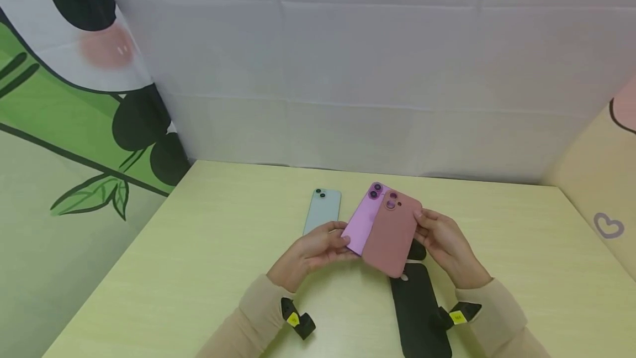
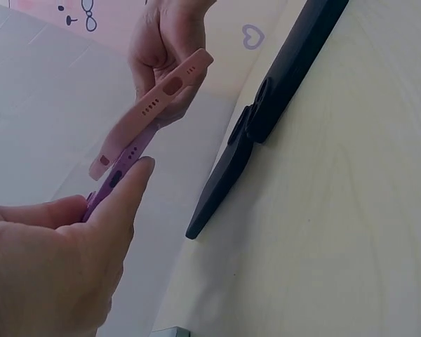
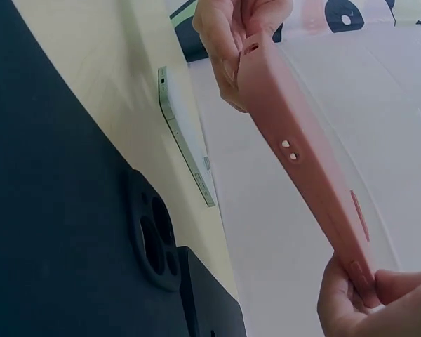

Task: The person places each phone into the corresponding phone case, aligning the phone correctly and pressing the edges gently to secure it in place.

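A purple phone [image 1: 361, 222], back side up with two camera lenses, is pinched at its lower left edge by my left hand [image 1: 314, 249]. The right hand [image 1: 447, 243] grips the upper right edge of a pink phone case [image 1: 390, 236]. This case overlaps the right part of the phone's back, and both are held tilted above the table. Seen from the left wrist, the case [image 2: 151, 105] and the phone [image 2: 123, 163] lie against each other at a slant. In the right wrist view, the case [image 3: 302, 165] hides the phone.
A light blue phone [image 1: 323, 209] lies on the table behind my left hand. Two black phone cases, the nearer one [image 1: 419, 308] with the other [image 1: 416, 251] beyond it, lie below the right hand. A fabric backdrop [image 1: 348, 87] rises behind the table.
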A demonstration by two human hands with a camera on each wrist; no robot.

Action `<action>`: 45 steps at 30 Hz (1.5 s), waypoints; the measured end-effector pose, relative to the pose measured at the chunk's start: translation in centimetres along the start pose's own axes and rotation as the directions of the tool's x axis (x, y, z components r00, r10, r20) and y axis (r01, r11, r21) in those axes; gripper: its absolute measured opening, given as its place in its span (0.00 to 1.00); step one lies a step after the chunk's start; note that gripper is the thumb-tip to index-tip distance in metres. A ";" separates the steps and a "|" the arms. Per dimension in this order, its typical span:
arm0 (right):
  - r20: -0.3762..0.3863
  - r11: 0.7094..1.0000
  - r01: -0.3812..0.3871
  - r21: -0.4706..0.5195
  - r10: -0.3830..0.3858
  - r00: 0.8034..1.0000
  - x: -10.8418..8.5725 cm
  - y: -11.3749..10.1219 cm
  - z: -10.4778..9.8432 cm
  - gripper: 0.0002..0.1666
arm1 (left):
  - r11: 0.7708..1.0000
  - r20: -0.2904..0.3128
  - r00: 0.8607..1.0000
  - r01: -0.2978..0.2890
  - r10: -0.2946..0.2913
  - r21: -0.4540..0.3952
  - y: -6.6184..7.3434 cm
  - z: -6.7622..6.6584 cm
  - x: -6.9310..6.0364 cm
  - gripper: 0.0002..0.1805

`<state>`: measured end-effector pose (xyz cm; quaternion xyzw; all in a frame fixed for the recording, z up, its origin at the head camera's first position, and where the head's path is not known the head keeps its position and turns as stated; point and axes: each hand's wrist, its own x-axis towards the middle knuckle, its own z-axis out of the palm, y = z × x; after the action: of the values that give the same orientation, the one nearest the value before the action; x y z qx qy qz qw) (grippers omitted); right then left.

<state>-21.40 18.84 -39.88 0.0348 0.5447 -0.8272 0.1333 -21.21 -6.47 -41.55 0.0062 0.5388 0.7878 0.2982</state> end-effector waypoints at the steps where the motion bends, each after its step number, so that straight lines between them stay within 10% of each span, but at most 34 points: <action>1: -0.009 1.000 0.005 -0.009 -0.005 1.000 0.0 0.0 0.0 0.10 | 1.000 0.002 1.000 0.002 -0.002 0.000 0.0 0.0 0.0 0.22; 11: -0.083 0.987 0.010 -0.158 -0.023 0.996 0.4 0.2 0.7 0.26 | 1.000 0.068 0.998 0.009 -0.007 -0.024 -0.1 0.1 -0.2 0.28; 45: -0.136 0.973 -0.010 -0.230 -0.022 0.990 1.1 1.1 1.5 0.29 | 0.999 0.194 0.981 0.023 -0.013 -0.048 -0.2 1.3 -1.1 0.24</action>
<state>-22.02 16.88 -40.47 0.0746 0.6450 -0.7545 0.0960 -19.77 -5.81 -40.85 0.0706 0.4875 0.7939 0.3565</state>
